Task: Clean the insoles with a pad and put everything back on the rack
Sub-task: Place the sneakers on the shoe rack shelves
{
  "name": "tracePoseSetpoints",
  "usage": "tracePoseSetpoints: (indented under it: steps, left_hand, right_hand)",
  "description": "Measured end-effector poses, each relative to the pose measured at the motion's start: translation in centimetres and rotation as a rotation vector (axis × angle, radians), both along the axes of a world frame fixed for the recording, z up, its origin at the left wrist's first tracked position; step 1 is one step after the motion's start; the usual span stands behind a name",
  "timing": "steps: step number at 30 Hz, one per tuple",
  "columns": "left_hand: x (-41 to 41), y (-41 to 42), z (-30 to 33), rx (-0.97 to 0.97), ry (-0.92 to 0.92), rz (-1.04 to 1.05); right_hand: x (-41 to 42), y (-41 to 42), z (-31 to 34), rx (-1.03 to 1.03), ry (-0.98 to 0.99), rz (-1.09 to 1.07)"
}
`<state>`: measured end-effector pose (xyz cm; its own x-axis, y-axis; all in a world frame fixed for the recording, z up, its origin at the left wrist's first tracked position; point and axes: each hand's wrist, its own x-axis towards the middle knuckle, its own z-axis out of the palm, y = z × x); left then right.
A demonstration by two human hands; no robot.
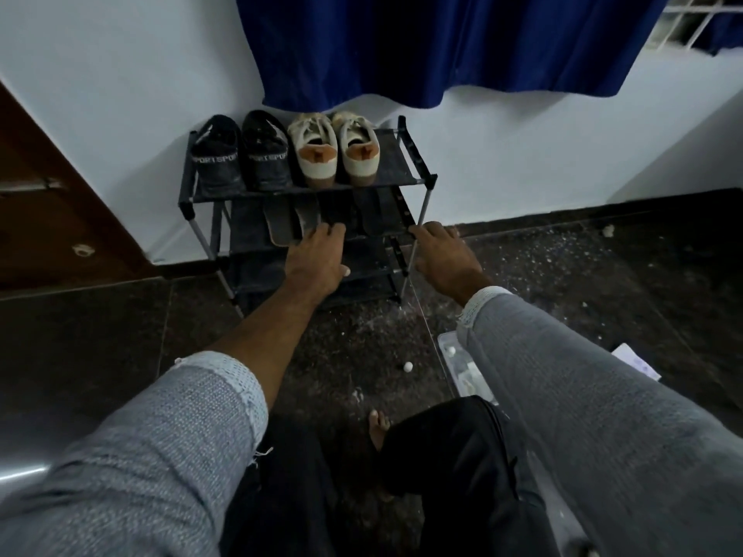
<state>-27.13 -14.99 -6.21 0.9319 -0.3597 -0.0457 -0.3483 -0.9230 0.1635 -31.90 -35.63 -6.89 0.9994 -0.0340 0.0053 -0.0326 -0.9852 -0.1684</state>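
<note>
Insoles on the second shelf of a shoe rack, reached for by two bare hands.

Several flat insoles (287, 229) are seen lying side by side on the second shelf of the rack (420, 164), under two pairs of shoes (281, 154) on the top shelf. The left hand (317, 259) is laid with fingers spread at the near ends of the insoles; its grip is loose, and whether an insole is pinched cannot be told. The right hand (442, 255) is held open beside the rack's right post, grasping nothing. Insoles are judged to be light, thin and floppy, so they are best taken at the heel end or supported along their length. A plastic tray (452, 345) lies on the floor beside the right sleeve.
</note>
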Motion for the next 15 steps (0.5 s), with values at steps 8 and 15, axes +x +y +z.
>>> tracePoseSetpoints:
  steps: [8,15]
  left_hand:
    - [2.0,-0.1,-4.6,-0.041,0.036,0.042]
    - [3.8,-1.1,-12.5,0.019,0.181,0.084]
  right_hand:
    - [3.1,0.1,-4.2,0.033,0.091,0.025]
    - [4.5,-2.0,-13.6,0.134,0.277,-0.014]
